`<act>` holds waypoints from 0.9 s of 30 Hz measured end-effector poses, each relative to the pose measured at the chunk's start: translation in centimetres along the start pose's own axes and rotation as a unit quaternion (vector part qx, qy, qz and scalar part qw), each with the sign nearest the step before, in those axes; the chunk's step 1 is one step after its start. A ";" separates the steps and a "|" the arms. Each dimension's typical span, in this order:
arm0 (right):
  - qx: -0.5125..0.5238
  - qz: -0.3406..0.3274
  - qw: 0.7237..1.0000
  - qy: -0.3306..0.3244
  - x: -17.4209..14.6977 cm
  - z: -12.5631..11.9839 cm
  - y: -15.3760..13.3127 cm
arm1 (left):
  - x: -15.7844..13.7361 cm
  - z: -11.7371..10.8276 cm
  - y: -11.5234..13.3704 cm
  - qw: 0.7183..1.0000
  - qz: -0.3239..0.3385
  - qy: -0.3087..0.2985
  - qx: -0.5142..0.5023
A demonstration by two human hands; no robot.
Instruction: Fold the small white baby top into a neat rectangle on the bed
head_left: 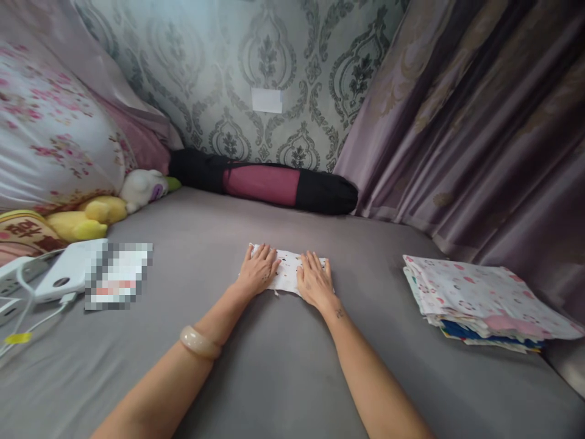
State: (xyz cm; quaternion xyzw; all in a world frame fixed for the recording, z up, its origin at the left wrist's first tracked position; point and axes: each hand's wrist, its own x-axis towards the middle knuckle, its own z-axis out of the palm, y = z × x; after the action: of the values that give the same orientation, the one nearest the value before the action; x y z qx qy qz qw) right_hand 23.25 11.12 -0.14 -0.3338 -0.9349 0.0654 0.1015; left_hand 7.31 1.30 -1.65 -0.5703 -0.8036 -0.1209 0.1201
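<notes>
A small white cloth (287, 271) with a fine dark print lies folded on the grey bedsheet (292, 360) in front of me. My left hand (259, 268) rests flat on its left end, fingers stretched forward. On the right end lies my right hand (315, 279), also flat with its fingers out. Between the hands the middle of the cloth shows, and a short string pokes out at its near edge. What lies under the palms is hidden.
Folded printed fabrics (479, 299) are stacked at the right. A black and maroon roll bag (262, 183) lies along the wall. At the left are a white power bank (73, 268) with cables, a blurred-out flat item (119, 274), and plush toys (86, 218) beside a floral pillow (55, 122).
</notes>
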 end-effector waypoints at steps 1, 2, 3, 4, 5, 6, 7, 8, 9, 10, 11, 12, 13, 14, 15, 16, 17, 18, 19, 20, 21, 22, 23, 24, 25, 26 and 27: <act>-0.001 0.004 1.000 -0.005 0.0 0.1 0.1 | 0.0 0.1 -0.1 1.000 -0.005 0.000 0.002; -0.003 0.008 1.000 -0.009 0.1 0.3 0.1 | 0.0 0.3 -0.3 1.000 -0.010 -0.005 0.003; -0.004 0.010 1.000 -0.013 0.1 0.4 0.1 | 0.0 0.4 -0.4 1.000 -0.014 -0.013 0.004; -0.006 0.012 1.000 -0.016 0.2 0.5 0.2 | 0.0 0.5 -0.4 1.000 -0.016 -0.023 0.004; -0.007 0.013 1.000 -0.019 0.2 0.6 0.2 | -0.1 0.6 -0.4 0.999 -0.018 -0.032 0.004; -0.008 0.014 1.000 -0.019 0.2 0.7 0.2 | -0.1 0.6 -0.5 0.999 -0.018 -0.040 0.005; -0.010 0.016 1.000 -0.019 0.2 0.8 0.1 | -0.1 0.7 -0.4 0.999 -0.019 -0.045 0.006; -0.011 0.018 1.000 -0.019 0.1 0.8 0.1 | -0.1 0.6 -0.4 0.999 -0.021 -0.049 0.007; -0.012 0.020 1.000 -0.019 0.1 0.7 0.0 | -0.1 0.6 -0.4 0.998 -0.022 -0.051 0.008; -0.012 0.022 0.999 -0.020 0.1 0.7 0.0 | -0.1 0.5 -0.3 0.998 -0.024 -0.052 0.007; -0.012 0.023 0.999 -0.022 0.0 0.6 -0.1 | -0.2 0.3 -0.3 0.998 -0.024 -0.052 0.005; -0.012 0.024 0.999 -0.024 -0.1 0.4 -0.2 | -0.2 0.2 -0.3 0.999 -0.023 -0.049 0.002; -0.012 0.024 0.999 -0.026 -0.1 0.3 -0.2 | -0.2 0.0 -0.3 0.999 -0.023 -0.045 -0.001; -0.012 0.026 0.999 -0.027 -0.1 0.1 -0.2 | -0.2 -0.2 -0.3 0.999 -0.023 -0.038 -0.003; -0.013 0.030 0.999 -0.025 -0.1 -0.1 -0.1 | -0.2 -0.4 -0.4 0.999 -0.025 -0.030 -0.003; -0.015 0.035 0.999 -0.023 -0.1 -0.2 0.0 | -0.2 -0.6 -0.4 0.999 -0.027 -0.023 -0.002; -0.017 0.043 0.999 -0.019 -0.1 -0.4 0.2 | -0.1 -0.8 -0.5 0.999 -0.031 -0.018 0.000; -0.020 0.052 0.998 -0.016 0.0 -0.6 0.5 | -0.1 -1.0 -0.7 0.999 -0.036 -0.015 0.002; -0.023 0.062 0.998 -0.013 0.0 -0.7 0.8 | -0.1 -1.2 -0.9 0.999 -0.041 -0.015 0.003; -0.025 0.072 0.997 -0.010 0.1 -0.8 1.1 | 0.0 -1.2 -1.1 0.999 -0.046 -0.017 0.004; -0.026 0.080 0.996 -0.009 0.2 -0.8 1.4 | 0.0 -1.3 -1.3 0.998 -0.052 -0.020 0.004; -0.027 0.088 0.996 -0.009 0.2 -0.9 1.7 | 0.0 -1.3 -1.5 0.998 -0.057 -0.024 0.004; -0.027 0.095 0.995 -0.010 0.2 -0.8 2.0 | 0.1 -1.2 -1.7 0.998 -0.060 -0.029 0.004; -0.027 0.100 0.995 -0.012 0.3 -0.7 2.2 | 0.1 -1.1 -1.9 0.997 -0.062 -0.036 0.003; -0.026 0.105 0.994 -0.015 0.3 -0.6 2.4 | 0.1 -0.9 -2.1 0.997 -0.064 -0.047 0.000; -0.025 0.109 0.994 -0.019 0.3 -0.5 2.5 | 0.1 -0.8 -2.3 0.996 -0.067 -0.062 -0.006; -0.024 0.113 0.993 -0.024 0.2 -0.3 2.6 | 0.1 -0.7 -2.4 0.994 -0.070 -0.080 -0.014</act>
State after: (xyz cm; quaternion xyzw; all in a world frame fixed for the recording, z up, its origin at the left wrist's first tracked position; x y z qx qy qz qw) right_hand 24.71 13.26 -0.26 -0.4377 -0.8947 0.0622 0.0632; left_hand 5.07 0.43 -1.06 -0.5218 -0.8470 -0.0940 0.0390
